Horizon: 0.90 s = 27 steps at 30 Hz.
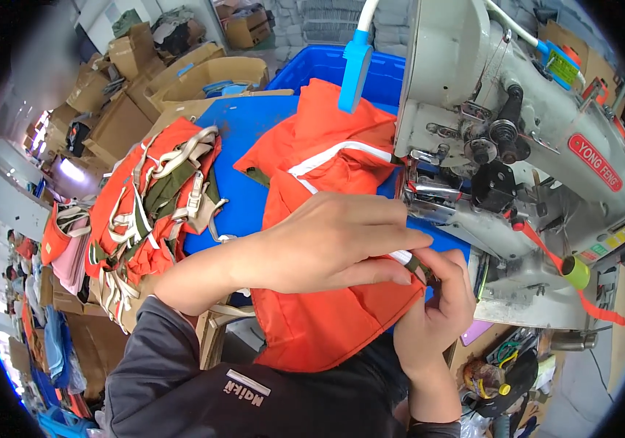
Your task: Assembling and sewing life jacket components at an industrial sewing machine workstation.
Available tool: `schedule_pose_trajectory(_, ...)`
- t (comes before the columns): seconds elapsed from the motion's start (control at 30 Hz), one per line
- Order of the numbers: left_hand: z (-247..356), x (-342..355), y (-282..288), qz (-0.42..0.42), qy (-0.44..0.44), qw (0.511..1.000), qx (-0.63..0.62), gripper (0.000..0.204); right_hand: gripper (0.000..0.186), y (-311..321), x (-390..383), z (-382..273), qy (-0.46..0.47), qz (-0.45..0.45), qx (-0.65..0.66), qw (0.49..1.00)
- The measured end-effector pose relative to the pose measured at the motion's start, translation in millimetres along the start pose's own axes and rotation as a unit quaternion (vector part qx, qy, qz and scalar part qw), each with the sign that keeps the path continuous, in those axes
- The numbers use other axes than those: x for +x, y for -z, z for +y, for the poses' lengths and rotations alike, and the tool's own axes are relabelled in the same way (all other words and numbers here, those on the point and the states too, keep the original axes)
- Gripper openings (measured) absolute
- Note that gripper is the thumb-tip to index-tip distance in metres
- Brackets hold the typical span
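An orange fabric piece (327,321) with a white strip (338,153) spreads over the blue tabletop and hangs toward my lap. My left hand (334,237) reaches across it from the left, fingers pinched at its right edge. There my right hand (440,303) grips the same edge between thumb and curled fingers, touching the left fingertips. A short bit of white strip and dark green material shows between the hands. Just beyond them stands a grey sewing machine (444,95); the fabric's far part lies beside its needle area (429,182).
Left of the fabric lies a heap of orange pieces with cream straps and buckles (155,190). Behind the table are a blue crate (305,66) and cardboard boxes (210,69). A blue-headed lamp (356,73) hangs above. Red tape (597,310) trails at right, above a bottle (484,376).
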<state>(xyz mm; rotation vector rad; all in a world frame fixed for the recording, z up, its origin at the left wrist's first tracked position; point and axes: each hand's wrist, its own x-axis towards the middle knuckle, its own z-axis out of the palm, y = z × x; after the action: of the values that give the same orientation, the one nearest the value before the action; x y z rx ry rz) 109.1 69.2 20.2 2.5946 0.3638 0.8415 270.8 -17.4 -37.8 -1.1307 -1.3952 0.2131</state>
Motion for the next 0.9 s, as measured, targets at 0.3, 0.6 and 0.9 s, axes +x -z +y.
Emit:
schedule_pose_trajectory(0.3, -1, -2, 1, 0.006, 0.007, 1.000, -0.001, 0.032, 0.021, -3, -9, -3, -0.078, 0.019, 0.081, 0.993)
schedule_pose_trajectory(0.6, -1, -2, 6, 0.016, 0.033, 0.999, -0.022, 0.021, 0.013, 3, -9, -17, -0.015, 0.003, 0.068, 0.998)
schedule_pose_trajectory(0.9, 22, 17, 27, -0.053, 0.117, 0.992, -0.010, 0.029, 0.013, -19, -5, -8, 0.024, 0.072, 0.138, 0.987)
